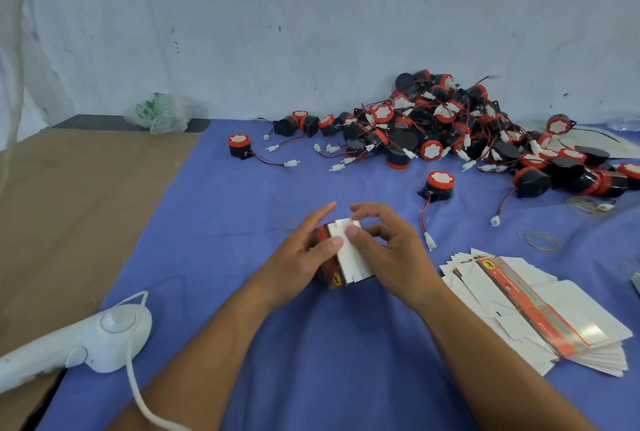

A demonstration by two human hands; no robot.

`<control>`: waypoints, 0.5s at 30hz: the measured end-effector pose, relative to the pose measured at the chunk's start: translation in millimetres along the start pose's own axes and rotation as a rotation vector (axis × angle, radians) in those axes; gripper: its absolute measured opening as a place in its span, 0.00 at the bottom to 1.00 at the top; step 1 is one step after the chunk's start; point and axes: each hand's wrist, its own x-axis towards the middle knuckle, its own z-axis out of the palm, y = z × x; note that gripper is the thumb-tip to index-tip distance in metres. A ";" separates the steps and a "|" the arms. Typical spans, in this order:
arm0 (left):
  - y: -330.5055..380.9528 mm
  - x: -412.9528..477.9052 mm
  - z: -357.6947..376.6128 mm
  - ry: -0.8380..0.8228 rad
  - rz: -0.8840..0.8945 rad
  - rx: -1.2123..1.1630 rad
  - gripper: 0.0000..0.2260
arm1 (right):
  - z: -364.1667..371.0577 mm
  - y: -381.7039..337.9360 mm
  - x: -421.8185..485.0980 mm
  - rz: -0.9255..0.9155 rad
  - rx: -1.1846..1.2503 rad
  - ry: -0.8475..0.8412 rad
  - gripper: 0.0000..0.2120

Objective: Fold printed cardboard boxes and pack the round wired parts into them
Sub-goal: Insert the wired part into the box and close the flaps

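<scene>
Reaches the left forearm (214, 351) and right forearm (485, 337), both bare, in from the bottom edge, converging at centre. Holds a small box (356, 266) in the left hand (301, 257), fingers stretched along its left side, thumb pressed on its top face. Pinches the same box with the right hand (394, 250), fingers curled, thumb just beside the left thumb.

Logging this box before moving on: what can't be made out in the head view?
All in the head view:
- the box: inside hidden by its white flaps, the left hand and the right hand; contents unknown.
- the stack of flat boxes: print blurred, unreadable.
- the pile of parts: right end cut off by the frame edge.
</scene>
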 end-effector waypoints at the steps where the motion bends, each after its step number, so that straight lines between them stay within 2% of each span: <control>1: -0.8 -0.6 1.0 0.002 0.014 0.069 0.24 | -1.0 -1.7 -0.6 -0.021 -0.013 -0.026 0.07; 4: -0.9 -2.9 2.6 0.016 0.034 0.140 0.25 | -3.8 -7.7 -1.1 -0.118 -0.134 -0.118 0.10; 7: -0.1 -3.4 2.5 0.000 0.080 0.118 0.19 | -5.4 -12.6 0.9 -0.163 -0.159 -0.113 0.10; 15: -2.0 -2.8 0.8 -0.007 0.086 0.132 0.21 | -2.5 -13.5 1.2 -0.077 -0.141 -0.086 0.10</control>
